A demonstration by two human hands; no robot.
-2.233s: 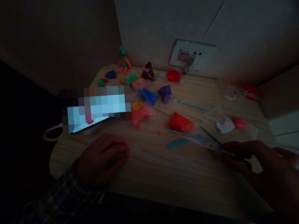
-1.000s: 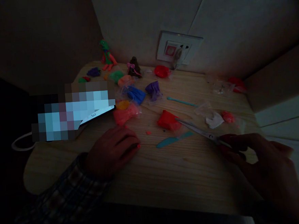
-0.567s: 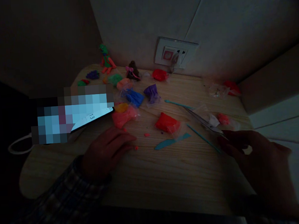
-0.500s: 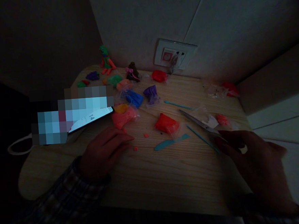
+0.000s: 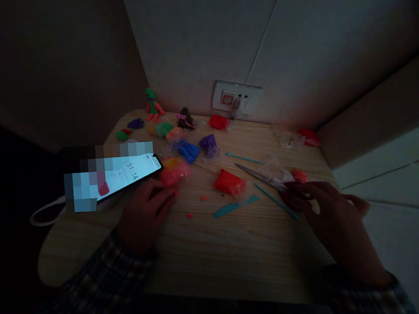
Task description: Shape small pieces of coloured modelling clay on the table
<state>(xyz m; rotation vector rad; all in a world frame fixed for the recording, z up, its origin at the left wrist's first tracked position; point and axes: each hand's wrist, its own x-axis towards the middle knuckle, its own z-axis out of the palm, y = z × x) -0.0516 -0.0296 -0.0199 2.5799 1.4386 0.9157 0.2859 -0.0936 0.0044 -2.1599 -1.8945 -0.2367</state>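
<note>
The scene is dim. My right hand [image 5: 324,211] grips the handles of a pair of scissors [image 5: 259,176] at the right of the wooden table [image 5: 219,252]; the blades point left towards a red clay lump [image 5: 228,182] in clear wrap. My left hand [image 5: 147,214] rests flat on the table, fingers stretched out, touching a pink clay lump [image 5: 173,174]. A small pink crumb [image 5: 189,216] lies just right of that hand. A teal plastic knife [image 5: 234,206] and a thin teal stick [image 5: 275,201] lie between my hands.
A lit phone [image 5: 124,175] lies at the left with a white cable [image 5: 44,214]. Blue [image 5: 188,151], purple [image 5: 208,145], green [image 5: 162,129] and red [image 5: 218,122] clay lumps and small clay figures [image 5: 151,103] crowd the back. A wall socket [image 5: 236,97] is behind them.
My right hand carried the scissors from beside the red lump back to the right. My left hand let a pink crumb drop and slid up to the pink lump. The view shifted.
</note>
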